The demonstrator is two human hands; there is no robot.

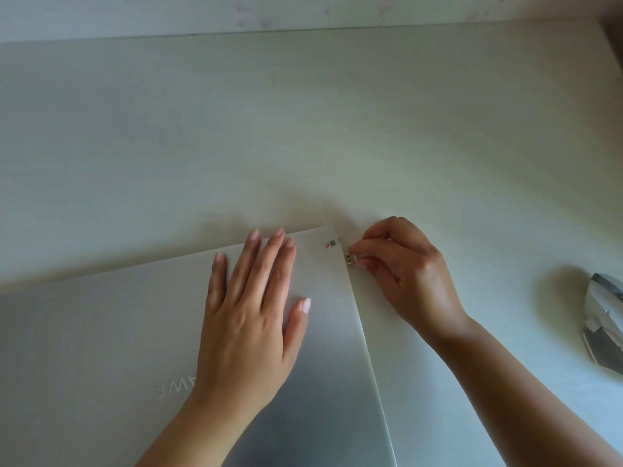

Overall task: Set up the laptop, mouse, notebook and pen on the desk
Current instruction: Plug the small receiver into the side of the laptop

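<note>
A closed silver laptop (118, 332) lies on the pale desk (303, 129), filling the lower left. My left hand (256, 315) rests flat on its lid, fingers spread. At the laptop's right edge, near the far corner, my right hand (404, 267) pinches a small USB receiver (350, 258) between thumb and fingers, its metal end against the laptop's side. A grey and white mouse (606, 315) sits on the desk at the far right, cut off by the frame edge. No notebook or pen is in view.
The desk runs back to a light wall (303, 11) along the top. A small sticker (331, 244) marks the laptop's far right corner. Bare desk surface lies behind the laptop and between my right hand and the mouse.
</note>
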